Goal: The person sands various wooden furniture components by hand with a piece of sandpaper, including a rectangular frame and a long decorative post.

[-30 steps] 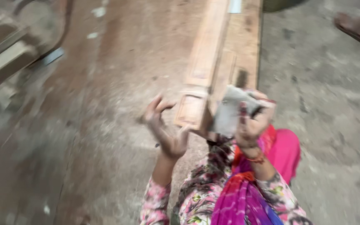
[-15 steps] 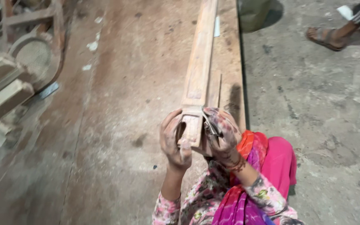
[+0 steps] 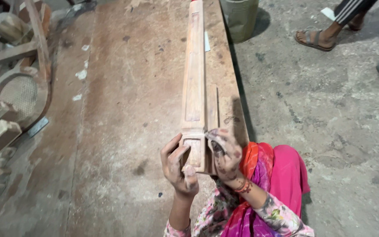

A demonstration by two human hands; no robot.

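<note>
Now we have both hands closed in on the near end of the long carved wooden post (image 3: 194, 83), which lies lengthwise on the worn wooden counter (image 3: 123, 109) and runs away from us toward its far edge. A second ago the hands were apart and the right one held a pale sheet clear of the wood; half a second ago they had come together at the post's end, and here they sit tighter on it. Our left hand (image 3: 178, 166) cups the end block from the left side, fingers (image 3: 181, 153) curled narrow around the corner, thumb lying up its face. Our right hand (image 3: 224, 156) presses against the right side of the same block, fingers bent and dusted with reddish grime; whether the pale sheet is tucked under that palm we cannot tell from this angle. So the grip has shifted from open air to the wood itself, and we judge the work is now on that end block.

Just beside the post on its right lies a thinner flat wooden strip (image 3: 212, 107). At the counter's far right stands a grey-green bucket (image 3: 241, 17) on the concrete floor (image 3: 330, 123), and another person's sandalled foot (image 3: 314, 39) shows beyond it. Curved chair parts (image 3: 18, 83) are stacked off to the left.
</note>
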